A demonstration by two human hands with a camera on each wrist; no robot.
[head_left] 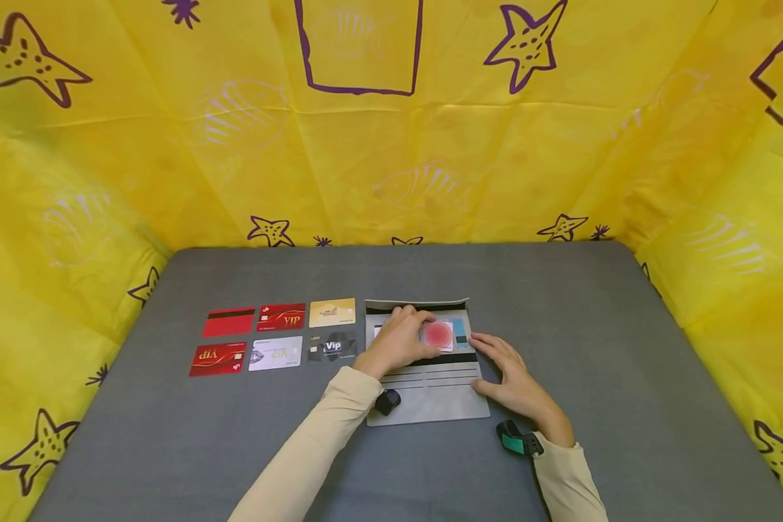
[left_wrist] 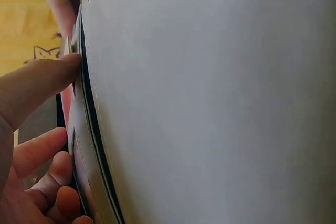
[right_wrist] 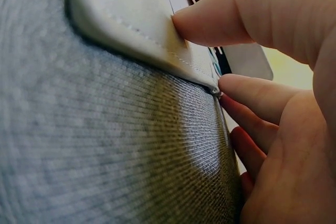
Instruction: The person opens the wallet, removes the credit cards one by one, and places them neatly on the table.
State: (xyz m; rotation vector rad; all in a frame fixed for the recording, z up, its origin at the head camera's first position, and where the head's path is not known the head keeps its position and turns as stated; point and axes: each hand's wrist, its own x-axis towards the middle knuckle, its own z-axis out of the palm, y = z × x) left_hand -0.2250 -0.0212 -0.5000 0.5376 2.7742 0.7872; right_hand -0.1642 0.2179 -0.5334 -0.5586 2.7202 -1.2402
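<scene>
A light grey card wallet (head_left: 424, 406) with several slots lies unfolded on the table. My left hand (head_left: 398, 341) is over its upper half, pinching a card with a red circle (head_left: 438, 335) between thumb and forefinger. Part of a blue card (head_left: 460, 332) shows just to the right of that card. In the left wrist view the left thumb (left_wrist: 58, 72) is right at the wallet's edge, the other fingers bent below it. My right hand (head_left: 512, 377) rests at the wallet's right edge, its thumb (right_wrist: 210, 24) touching the face and its forefinger the stitched border.
Left of the wallet, cards lie in two rows: a red striped card (head_left: 228, 323), red VIP cards (head_left: 282, 317), a gold card (head_left: 332, 313), a silver card (head_left: 275, 354) and a black Vip card (head_left: 332, 347). A yellow patterned cloth (head_left: 391, 145) hangs behind the grey table (head_left: 581, 304).
</scene>
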